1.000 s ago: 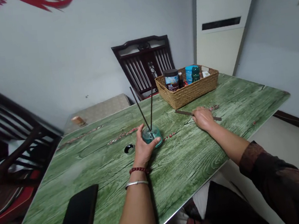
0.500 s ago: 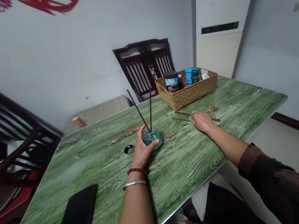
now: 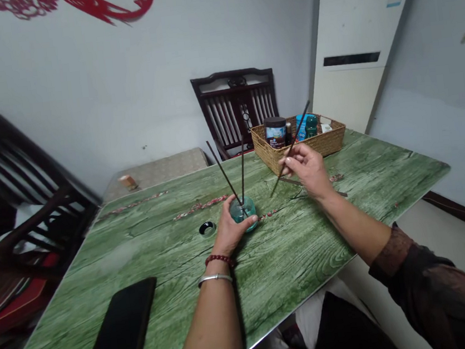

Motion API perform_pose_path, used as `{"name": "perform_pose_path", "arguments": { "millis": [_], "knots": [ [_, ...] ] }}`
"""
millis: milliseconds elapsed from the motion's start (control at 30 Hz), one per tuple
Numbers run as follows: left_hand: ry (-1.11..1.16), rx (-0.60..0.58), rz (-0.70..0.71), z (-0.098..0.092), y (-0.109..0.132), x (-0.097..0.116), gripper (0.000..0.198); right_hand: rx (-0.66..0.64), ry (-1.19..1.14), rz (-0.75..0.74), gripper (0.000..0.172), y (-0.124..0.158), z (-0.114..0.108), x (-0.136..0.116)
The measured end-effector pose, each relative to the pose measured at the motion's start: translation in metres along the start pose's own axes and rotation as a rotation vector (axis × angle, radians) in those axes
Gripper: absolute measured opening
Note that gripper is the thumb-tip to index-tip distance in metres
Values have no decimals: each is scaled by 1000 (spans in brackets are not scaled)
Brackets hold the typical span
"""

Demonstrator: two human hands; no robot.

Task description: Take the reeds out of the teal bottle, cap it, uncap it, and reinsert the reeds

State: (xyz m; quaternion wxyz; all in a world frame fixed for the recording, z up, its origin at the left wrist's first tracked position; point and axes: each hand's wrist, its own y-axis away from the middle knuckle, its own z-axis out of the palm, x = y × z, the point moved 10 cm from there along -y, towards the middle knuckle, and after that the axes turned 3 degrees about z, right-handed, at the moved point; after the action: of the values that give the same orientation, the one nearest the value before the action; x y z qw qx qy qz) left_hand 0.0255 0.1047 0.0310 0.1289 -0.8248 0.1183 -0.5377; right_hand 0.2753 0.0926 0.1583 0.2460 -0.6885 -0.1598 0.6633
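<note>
A teal glass diffuser bottle (image 3: 248, 208) stands on the table with two dark reed sticks (image 3: 242, 173) rising from its mouth. My left hand (image 3: 233, 223) is wrapped round the bottle from its left side. Between the fingers of my right hand (image 3: 308, 170) a dark reed stick (image 3: 299, 127) is pinched, slanting up to the right, its lower end close above or at the tabletop. Behind and below that hand, at least one more stick (image 3: 338, 192) lies on the table, partly hidden. Left of the bottle sits a small black-and-clear ring-shaped cap (image 3: 207, 229).
A woven basket (image 3: 329, 142) with a brown-lidded jar (image 3: 275, 131) and several small containers stands at the back right of the green table (image 3: 180, 303). A black phone-like slab (image 3: 118, 333) lies at the front left. Dark wooden chairs (image 3: 241, 106) stand behind and to the left.
My right hand has lifted a reed stick off the table and now holds it tilted upward. My left hand stays on the bottle. The whole view has shifted slightly.
</note>
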Motion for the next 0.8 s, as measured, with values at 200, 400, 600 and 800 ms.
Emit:
{"name": "perform_pose_path", "arguments": {
  "millis": [200,400,600,800],
  "knots": [
    [25,-7,3,1,-2,-4,86,-75,-230,40,22,-9,66,-3],
    [30,-12,30,2,-3,-4,86,-108,-113,75,7,-11,98,21],
    [63,-13,36,2,-4,-2,87,-152,169,68,7,0,115,32],
    [42,-15,4,2,-3,-5,87,-132,493,-132,13,14,65,17]
  ]
}}
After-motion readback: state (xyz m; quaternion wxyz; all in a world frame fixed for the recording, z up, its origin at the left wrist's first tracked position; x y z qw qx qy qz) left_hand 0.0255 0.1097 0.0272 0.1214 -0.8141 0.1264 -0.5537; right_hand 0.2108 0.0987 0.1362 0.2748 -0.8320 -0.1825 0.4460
